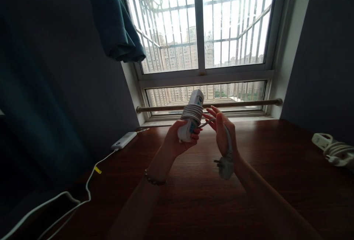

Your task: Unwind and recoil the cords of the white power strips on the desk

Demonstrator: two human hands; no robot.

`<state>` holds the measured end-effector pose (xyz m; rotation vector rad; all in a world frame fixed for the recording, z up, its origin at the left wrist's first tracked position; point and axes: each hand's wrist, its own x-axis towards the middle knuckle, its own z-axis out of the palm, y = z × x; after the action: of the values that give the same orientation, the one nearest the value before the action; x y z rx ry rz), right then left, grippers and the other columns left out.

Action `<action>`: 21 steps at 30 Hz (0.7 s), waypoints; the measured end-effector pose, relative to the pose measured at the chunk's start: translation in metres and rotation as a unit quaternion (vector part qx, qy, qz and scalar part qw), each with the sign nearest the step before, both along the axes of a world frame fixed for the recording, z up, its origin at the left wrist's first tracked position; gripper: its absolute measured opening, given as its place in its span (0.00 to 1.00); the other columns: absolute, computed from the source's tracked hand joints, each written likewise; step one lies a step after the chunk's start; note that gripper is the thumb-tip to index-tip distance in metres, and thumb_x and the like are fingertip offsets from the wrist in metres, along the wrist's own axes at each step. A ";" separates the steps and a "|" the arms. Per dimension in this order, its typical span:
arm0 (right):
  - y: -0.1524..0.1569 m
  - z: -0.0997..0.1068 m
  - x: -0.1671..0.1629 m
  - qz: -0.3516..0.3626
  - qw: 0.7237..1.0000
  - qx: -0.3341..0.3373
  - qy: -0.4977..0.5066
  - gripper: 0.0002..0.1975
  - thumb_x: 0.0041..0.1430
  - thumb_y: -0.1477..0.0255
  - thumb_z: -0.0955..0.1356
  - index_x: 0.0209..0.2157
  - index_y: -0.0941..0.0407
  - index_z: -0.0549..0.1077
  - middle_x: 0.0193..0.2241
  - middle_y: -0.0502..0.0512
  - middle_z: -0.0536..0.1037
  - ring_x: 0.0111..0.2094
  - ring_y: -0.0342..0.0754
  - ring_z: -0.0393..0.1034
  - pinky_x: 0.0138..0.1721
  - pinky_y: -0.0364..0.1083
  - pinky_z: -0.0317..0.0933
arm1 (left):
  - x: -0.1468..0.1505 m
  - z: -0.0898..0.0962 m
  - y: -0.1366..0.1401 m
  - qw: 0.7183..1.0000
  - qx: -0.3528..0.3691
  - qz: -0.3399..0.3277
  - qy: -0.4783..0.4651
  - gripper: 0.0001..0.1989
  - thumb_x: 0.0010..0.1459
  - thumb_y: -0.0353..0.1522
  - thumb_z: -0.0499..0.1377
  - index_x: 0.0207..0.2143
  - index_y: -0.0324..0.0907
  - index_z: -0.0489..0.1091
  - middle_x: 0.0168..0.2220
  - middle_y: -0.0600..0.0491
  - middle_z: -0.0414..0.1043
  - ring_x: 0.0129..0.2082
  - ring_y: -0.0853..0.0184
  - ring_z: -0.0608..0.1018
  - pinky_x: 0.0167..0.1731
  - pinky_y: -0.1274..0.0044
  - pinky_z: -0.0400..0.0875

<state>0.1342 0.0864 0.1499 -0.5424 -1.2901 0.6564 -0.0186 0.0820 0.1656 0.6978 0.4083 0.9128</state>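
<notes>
Far L, a wht pwr strip [124, 141] is lying on the brn table [193, 203], cable [87, 185] trailing. Mid-view, L hand [174, 136] is gripping a cord-wrapped strip [191, 114] above it; R hand [222, 142] is loosely holding its cord [229, 140], plug [226, 168] dangling. Far R, a coiled pwr unit [322, 141] is resting on top.
</notes>
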 end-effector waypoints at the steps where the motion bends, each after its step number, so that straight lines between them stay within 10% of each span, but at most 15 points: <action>1: 0.000 0.002 0.002 0.017 1.000 -0.010 0.021 0.24 0.63 0.56 0.56 0.48 0.59 0.68 0.45 0.62 0.74 0.41 0.51 0.72 0.43 0.51 0.66 | -0.002 0.000 0.001 0.999 -0.013 -0.024 -0.034 0.19 0.47 0.33 0.55 0.39 0.26 0.66 0.27 0.47 0.66 0.23 0.73 0.68 0.21 0.82 0.66; 8: 0.006 -0.001 0.014 -0.085 0.985 0.077 -0.132 0.10 0.55 0.66 0.67 0.38 0.55 0.67 0.20 0.43 0.59 0.22 0.40 0.56 0.26 0.42 0.55 | 0.008 -0.010 0.001 0.996 0.074 -0.043 -0.018 0.21 0.43 0.36 0.57 0.37 0.28 0.69 0.27 0.48 0.65 0.22 0.72 0.67 0.19 0.82 0.62; 13: 0.015 -0.001 0.017 0.025 0.990 0.071 -0.118 0.31 0.50 0.67 0.70 0.53 0.50 0.54 0.33 0.48 0.64 0.28 0.41 0.63 0.31 0.43 0.61 | 0.011 -0.008 -0.006 0.973 0.201 0.056 0.101 0.15 0.43 0.35 0.60 0.33 0.34 0.70 0.27 0.49 0.69 0.21 0.70 0.70 0.22 0.78 0.63; 21: 0.008 0.000 0.004 0.263 0.963 0.015 -0.062 0.26 0.44 0.64 0.73 0.45 0.53 0.64 0.35 0.52 0.72 0.35 0.47 0.69 0.36 0.46 0.66 | 0.020 -0.004 -0.009 0.898 0.316 0.196 0.237 0.21 0.36 0.28 0.67 0.37 0.38 0.69 0.28 0.54 0.72 0.26 0.70 0.73 0.30 0.78 0.67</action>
<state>0.1386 0.0947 0.1499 -0.2109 -1.5759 1.0520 0.0011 0.0734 0.1611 1.4909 0.7135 1.2748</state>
